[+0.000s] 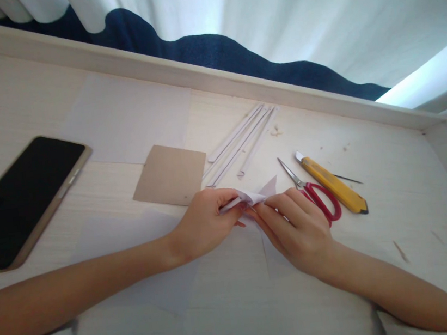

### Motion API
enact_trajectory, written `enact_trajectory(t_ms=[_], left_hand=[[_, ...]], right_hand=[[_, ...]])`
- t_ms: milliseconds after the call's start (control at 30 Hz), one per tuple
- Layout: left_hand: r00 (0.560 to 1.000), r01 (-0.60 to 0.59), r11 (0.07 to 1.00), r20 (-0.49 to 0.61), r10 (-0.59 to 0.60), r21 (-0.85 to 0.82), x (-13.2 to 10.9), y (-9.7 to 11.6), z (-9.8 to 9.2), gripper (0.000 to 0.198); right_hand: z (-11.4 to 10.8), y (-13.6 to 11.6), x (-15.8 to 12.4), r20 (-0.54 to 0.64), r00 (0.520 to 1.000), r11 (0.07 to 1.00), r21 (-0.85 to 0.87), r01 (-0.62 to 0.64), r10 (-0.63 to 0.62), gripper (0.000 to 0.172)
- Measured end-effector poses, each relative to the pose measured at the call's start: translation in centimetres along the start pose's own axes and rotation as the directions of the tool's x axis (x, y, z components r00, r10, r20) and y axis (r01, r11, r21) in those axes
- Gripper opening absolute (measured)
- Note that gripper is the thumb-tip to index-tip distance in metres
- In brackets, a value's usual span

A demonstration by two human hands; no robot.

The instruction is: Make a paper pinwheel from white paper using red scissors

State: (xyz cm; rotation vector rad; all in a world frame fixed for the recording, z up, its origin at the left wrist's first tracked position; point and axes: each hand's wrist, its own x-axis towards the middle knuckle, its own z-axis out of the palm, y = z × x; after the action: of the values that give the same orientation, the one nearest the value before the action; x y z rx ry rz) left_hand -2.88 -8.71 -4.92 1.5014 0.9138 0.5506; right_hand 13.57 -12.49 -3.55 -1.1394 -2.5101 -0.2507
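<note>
Both hands meet near the middle of the view around a piece of white paper (252, 195) that is partly rolled. My left hand (204, 222) pinches its left end, thumb and fingers closed. From the right, my right hand (297, 224) grips the other side with bent fingers, and a pointed corner of paper sticks up between them. The fingers hide much of the roll. Red-handled scissors (322, 198) lie just beyond my right hand. Several thin rolled paper sticks (240, 140) rest behind the hands, and a square of brown cardboard (170, 174) lies behind my left hand.
A phone (25, 199) lies at the left. One white paper sheet (129, 114) is flat at the back. A yellow utility knife (332, 183) lies beyond the scissors, with a thin dark stick (348, 179) beside it. A raised ledge (213, 89) and curtain (203, 11) border the back.
</note>
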Motion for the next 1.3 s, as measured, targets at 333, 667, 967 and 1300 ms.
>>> enact_trajectory(t_ms=[333, 667, 967, 1300], left_hand=[[0.999, -0.005, 0.999, -0.031, 0.007, 0.041, 0.12, 0.18, 0.05, 0.019], [0.999, -0.013, 0.997, -0.051, 0.017, 0.079, 0.15, 0.50, -0.05, 0.018], [0.999, -0.011, 0.998, -0.050, 0.014, 0.060, 0.19, 0.39, 0.04, 0.021], [0.998, -0.007, 0.981, -0.056, 0.019, 0.195, 0.23, 0.17, 0.02, 0.020]], right_hand=[[-0.05, -0.08, -0.04, 0.058, 0.995, 0.997, 0.015, 0.079, -0.080, 0.026], [-0.01, -0.25, 0.34, 0.077, 0.994, 0.995, -0.061, 0.080, -0.075, 0.021], [0.18, -0.27, 0.25, 0.098, 0.994, 0.999, 0.021, 0.043, -0.044, 0.024], [0.55, -0.26, 0.33, 0.055, 0.998, 1.000, -0.006, 0.022, -0.021, 0.020]])
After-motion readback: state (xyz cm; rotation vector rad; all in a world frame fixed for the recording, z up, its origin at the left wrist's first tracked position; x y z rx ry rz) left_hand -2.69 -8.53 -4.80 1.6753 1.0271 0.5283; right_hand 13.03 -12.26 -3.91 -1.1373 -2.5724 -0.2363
